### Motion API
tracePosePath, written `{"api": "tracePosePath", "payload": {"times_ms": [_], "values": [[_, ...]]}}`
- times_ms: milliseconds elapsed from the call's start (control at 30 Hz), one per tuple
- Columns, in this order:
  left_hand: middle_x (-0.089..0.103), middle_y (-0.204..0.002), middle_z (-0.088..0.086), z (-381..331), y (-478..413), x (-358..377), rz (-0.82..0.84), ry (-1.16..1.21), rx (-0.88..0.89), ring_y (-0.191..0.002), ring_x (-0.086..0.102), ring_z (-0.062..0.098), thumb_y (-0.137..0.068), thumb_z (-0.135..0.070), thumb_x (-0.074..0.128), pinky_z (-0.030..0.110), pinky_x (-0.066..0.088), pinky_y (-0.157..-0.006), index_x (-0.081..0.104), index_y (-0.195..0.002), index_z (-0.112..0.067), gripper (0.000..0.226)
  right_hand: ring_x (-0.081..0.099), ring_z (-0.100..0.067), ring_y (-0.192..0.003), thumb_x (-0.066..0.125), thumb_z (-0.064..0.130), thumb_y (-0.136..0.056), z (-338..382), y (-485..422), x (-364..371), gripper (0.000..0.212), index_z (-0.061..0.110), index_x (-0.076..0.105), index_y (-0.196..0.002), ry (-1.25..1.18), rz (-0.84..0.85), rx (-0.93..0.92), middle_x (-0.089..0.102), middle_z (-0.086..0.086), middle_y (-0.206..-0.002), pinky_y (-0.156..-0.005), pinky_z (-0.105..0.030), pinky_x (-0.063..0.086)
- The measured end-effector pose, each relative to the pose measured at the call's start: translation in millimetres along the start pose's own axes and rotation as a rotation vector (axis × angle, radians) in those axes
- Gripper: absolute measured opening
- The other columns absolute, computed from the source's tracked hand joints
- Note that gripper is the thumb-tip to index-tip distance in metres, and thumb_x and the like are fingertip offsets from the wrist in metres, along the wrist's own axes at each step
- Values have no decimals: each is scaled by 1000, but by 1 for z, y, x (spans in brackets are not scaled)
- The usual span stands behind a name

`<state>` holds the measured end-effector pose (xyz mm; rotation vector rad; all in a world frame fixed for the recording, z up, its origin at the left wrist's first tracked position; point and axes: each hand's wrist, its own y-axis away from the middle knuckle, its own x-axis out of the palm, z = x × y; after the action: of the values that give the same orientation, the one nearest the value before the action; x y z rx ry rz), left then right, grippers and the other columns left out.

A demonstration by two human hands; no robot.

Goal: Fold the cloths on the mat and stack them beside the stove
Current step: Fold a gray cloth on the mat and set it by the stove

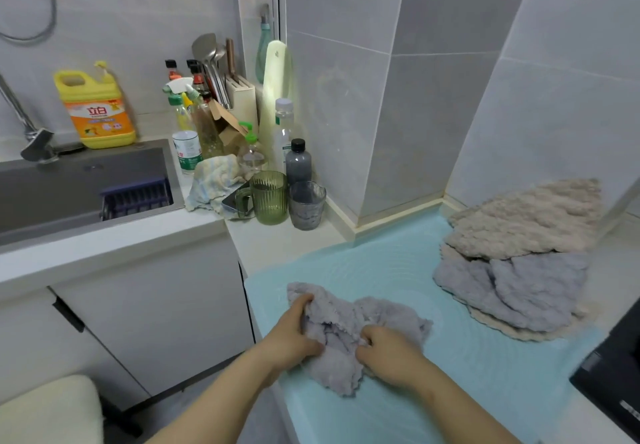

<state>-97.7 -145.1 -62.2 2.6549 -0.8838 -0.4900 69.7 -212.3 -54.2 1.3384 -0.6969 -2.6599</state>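
Note:
A crumpled lilac-grey cloth (346,325) lies at the near left of the light blue mat (388,263). My left hand (294,336) grips its left side with curled fingers. My right hand (388,350) pinches a fold near its middle. At the mat's far right sits a heap of cloths: a beige one (530,221) on top, a lilac-grey one (512,287) below it, and another beige edge under that. The black stove (616,371) shows at the right edge.
A green ribbed mug (268,197), a grey cup (306,204) and a dark bottle (298,163) stand on the counter behind the mat. Bottles, a knife block and a rag crowd the corner. The sink (79,187) lies to the left. Tiled walls close the back.

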Motion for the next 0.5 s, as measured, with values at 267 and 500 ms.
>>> {"api": "tracePosePath", "payload": {"times_ms": [267, 500], "values": [[60, -103, 5, -34, -18, 3, -175, 696, 44, -84, 61, 21, -93, -10, 53, 30, 55, -65, 33, -134, -32, 50, 37, -15, -46, 46, 12, -81, -3, 13, -40, 11, 16, 46, -71, -867, 184, 85, 42, -6, -58, -43, -20, 27], [62, -111, 2, -8, -10, 47, 12, 641, -56, -102, 63, 21, -85, -33, 61, 33, 50, -87, 38, -131, -22, 52, 56, -10, -60, 43, 18, -93, -10, 9, -17, 17, 22, 59, -98, -812, 40, 176, 61, 1, -74, -50, -19, 45]]}}
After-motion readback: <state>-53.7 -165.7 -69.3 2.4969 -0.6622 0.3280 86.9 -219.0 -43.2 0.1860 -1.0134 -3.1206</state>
